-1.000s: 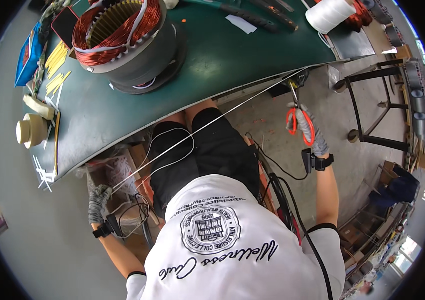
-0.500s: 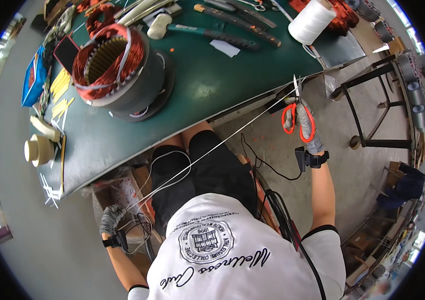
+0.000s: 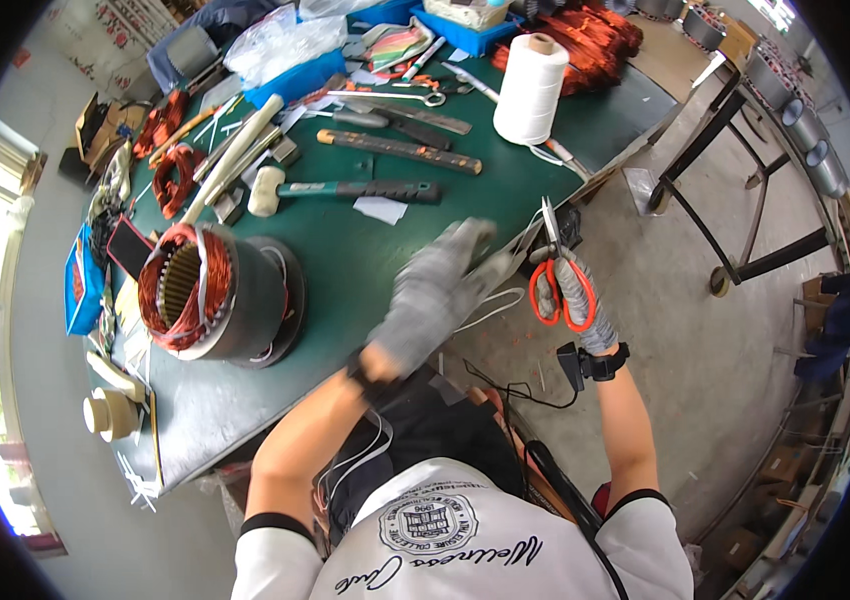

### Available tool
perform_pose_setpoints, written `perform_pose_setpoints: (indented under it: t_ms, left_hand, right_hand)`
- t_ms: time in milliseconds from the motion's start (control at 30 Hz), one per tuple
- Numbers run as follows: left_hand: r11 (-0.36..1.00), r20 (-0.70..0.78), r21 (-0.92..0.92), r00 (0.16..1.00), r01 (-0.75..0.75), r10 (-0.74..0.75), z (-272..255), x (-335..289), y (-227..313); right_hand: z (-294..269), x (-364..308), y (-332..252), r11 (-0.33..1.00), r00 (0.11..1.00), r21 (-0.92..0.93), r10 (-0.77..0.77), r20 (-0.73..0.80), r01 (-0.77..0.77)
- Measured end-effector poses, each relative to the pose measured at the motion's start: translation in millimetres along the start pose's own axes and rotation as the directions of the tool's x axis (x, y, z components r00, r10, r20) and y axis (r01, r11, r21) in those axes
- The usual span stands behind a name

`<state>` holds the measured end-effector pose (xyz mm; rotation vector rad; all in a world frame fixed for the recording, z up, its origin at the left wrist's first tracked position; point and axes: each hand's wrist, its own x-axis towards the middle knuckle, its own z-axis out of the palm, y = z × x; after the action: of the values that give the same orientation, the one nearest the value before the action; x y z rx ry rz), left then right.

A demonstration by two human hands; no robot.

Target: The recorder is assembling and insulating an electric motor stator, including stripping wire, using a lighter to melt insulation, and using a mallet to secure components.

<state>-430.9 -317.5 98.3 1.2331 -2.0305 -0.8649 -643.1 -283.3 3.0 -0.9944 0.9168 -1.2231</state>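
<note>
Left hand (image 3: pixel 430 300) has swung up from low beside the knee to above the bench edge since the earlier frames, and the long taut white cord it was stretching is no longer pulled straight. Motion blur smears that grey-gloved hand, so I cannot tell whether its fingers are closed on anything; the palm faces down over the green-topped workbench (image 3: pixel 345 270), close to the right hand. Right hand (image 3: pixel 570 295), also gloved, is clamped through the orange scissors (image 3: pixel 557 270), blades pointing up and away, just off the bench's front edge, probably kept there so the cut happens clear of the tabletop. A slack loop of white cord (image 3: pixel 490 305) hangs between the two hands, likely the piece being handled. Outward: the cord seems to feed from the white twine spool (image 3: pixel 530 88) standing upright at the far right of the bench. Left of the hands sits the motor stator (image 3: pixel 207 292) with copper windings, upright, within easy reach. A rubber mallet (image 3: pixel 340 190) and long hand tools lie flat behind it, out of the working zone.
</note>
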Motion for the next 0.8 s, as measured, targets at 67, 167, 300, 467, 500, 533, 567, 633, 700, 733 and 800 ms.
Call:
perform_pose_setpoints:
  t_ms: [67, 167, 300, 467, 500, 533, 567, 633, 700, 733, 800]
  left_hand:
    - [1.000, -0.070, -0.015, 0.997, -0.021, 0.020, 41, 44, -15]
    - [0.975, 0.070, -0.224, 0.998, 0.007, 0.009, 63, 77, -11]
    - [0.785, 0.309, -0.603, 0.949, 0.141, 0.066, 78, 91, -16]
    - [0.867, 0.133, -0.487, 0.973, -0.101, 0.188, 94, 94, -18]
    - [0.888, 0.094, -0.435, 0.974, -0.147, 0.208, 94, 94, -18]
    - [0.887, 0.087, -0.439, 0.976, -0.143, 0.200, 96, 94, -19]
    - [0.893, 0.077, -0.436, 0.984, -0.111, 0.160, 100, 93, -22]
    - [0.894, 0.101, -0.444, 0.988, -0.060, 0.116, 100, 89, -21]
    - [0.873, 0.060, -0.484, 0.992, -0.066, 0.108, 100, 79, -25]
    - [0.854, 0.029, -0.516, 0.994, -0.073, 0.103, 99, 71, -29]
    - [0.892, -0.006, -0.440, 0.994, -0.105, 0.113, 83, 47, -23]
  right_hand:
    - [-2, 2, 6, 0.997, 1.000, 0.073, -0.014, 0.024, 0.012]
    - [-13, -1, 6, 0.982, 0.999, 0.187, 0.007, 0.035, -0.013]
    - [-27, 2, -1, 0.941, 0.994, 0.324, 0.075, 0.083, -0.098]
    - [-19, 9, -4, 0.951, 0.998, 0.308, 0.039, -0.055, -0.020]
    - [-24, 12, 1, 0.923, 0.996, 0.380, 0.077, -0.035, -0.058]
    - [-27, 9, -4, 0.925, 0.996, 0.374, 0.085, -0.029, -0.068]
    - [-27, 6, -12, 0.937, 0.977, 0.306, 0.197, -0.076, -0.165]
    - [-22, 4, -32, 0.955, 0.945, 0.188, 0.265, -0.190, -0.230]
    - [-20, 9, -57, 0.979, 0.968, -0.064, 0.177, -0.178, -0.191]
    - [-17, 14, -71, 0.946, 0.986, -0.300, 0.086, -0.145, -0.127]
    - [-11, 33, -90, 0.886, 0.981, -0.423, 0.155, -0.120, -0.192]
